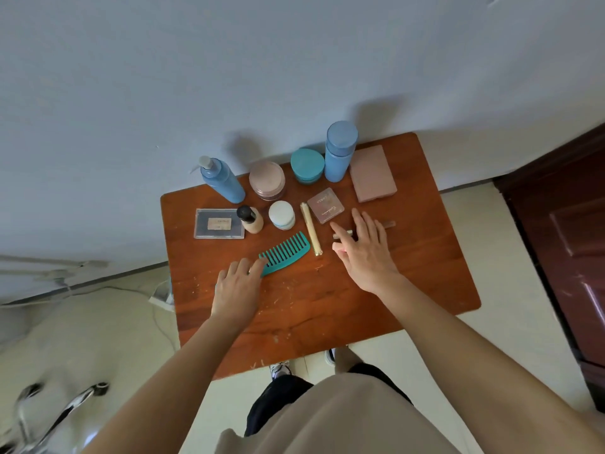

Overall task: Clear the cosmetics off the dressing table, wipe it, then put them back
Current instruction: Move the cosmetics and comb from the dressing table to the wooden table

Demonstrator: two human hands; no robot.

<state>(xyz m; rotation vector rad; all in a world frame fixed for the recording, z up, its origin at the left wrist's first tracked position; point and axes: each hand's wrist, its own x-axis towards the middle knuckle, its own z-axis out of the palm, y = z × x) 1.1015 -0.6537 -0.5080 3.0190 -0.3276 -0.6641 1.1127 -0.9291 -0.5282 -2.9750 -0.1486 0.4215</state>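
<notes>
cosmetics [307,166] all on the bench [327,306], grouped in its upper half near the wall.

right hand [365,250] at frame centre, fingers spread and straight, lying over a thin brown stick [389,224] whose ends stick out on either side of the fingers. can't tell if it's actually touching. index tip sits just below the small pink square compact [325,204].

left hand [237,286] lower left of that, fingers relaxed and close together, tips at the handle end of the teal comb [284,253]. not gripping it.

slim gold tube [311,229] lies between the comb and the right hand.

back row, left to right: blue pump bottle [222,181], round pink jar [266,180], teal jar [307,178], tall blue cylinder bottle [339,152], flat pink rectangular palette [373,173].

middle row: clear flat case [218,223], small beige bottle with black cap [250,219], white round jar [281,215].

bench top is glossy red-brown wood grain with rounded corners, pale scuffs along the near edge.
</notes>
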